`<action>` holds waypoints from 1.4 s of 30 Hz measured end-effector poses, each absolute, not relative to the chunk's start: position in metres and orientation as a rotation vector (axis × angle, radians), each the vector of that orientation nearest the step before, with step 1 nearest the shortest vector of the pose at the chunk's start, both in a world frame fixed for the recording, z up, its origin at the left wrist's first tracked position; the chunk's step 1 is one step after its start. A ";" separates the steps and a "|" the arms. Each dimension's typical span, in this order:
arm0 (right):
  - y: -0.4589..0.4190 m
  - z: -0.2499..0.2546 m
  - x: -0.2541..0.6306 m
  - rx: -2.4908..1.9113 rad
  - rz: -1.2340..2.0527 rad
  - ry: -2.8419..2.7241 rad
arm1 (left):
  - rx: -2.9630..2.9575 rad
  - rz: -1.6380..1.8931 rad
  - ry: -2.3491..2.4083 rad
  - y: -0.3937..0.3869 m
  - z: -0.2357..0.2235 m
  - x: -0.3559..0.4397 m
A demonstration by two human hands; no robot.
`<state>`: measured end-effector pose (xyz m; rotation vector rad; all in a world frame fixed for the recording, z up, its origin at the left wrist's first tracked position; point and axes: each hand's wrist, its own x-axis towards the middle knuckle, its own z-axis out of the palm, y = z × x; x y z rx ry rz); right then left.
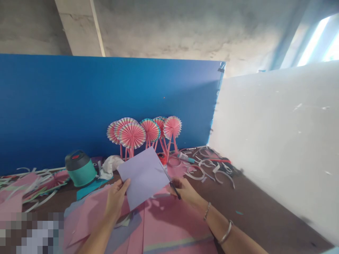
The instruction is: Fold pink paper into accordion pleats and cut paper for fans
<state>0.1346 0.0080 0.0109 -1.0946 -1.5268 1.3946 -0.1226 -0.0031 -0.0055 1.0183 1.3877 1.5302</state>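
Observation:
My left hand (116, 197) pinches the lower left edge of a lilac sheet of paper (144, 176) and holds it up over the table. At the sheet's right edge, my right hand (185, 190) is closed on a thin dark tool (173, 187) that looks like a pen or blade, its tip touching the paper. Bracelets sit on my right wrist. Under both hands lie pink sheets of paper (169, 222).
Several pink pleated paper fans on sticks (144, 132) lean on the blue partition (106, 102). A green container with a dark lid (80, 168) stands at left, paper scraps (29, 187) beyond it. Curled white paper strips (209, 167) lie by the white partition (278, 141).

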 end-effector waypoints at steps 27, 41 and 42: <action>0.007 0.014 0.134 -1.152 1.264 -1.607 | 0.998 1.534 1.379 -0.005 -0.002 -0.121; 0.009 0.009 0.134 -1.158 1.284 -1.591 | 1.017 1.511 1.394 -0.006 0.002 -0.120; 0.009 0.008 0.133 -1.142 1.282 -1.592 | 1.027 1.508 1.399 -0.006 0.002 -0.120</action>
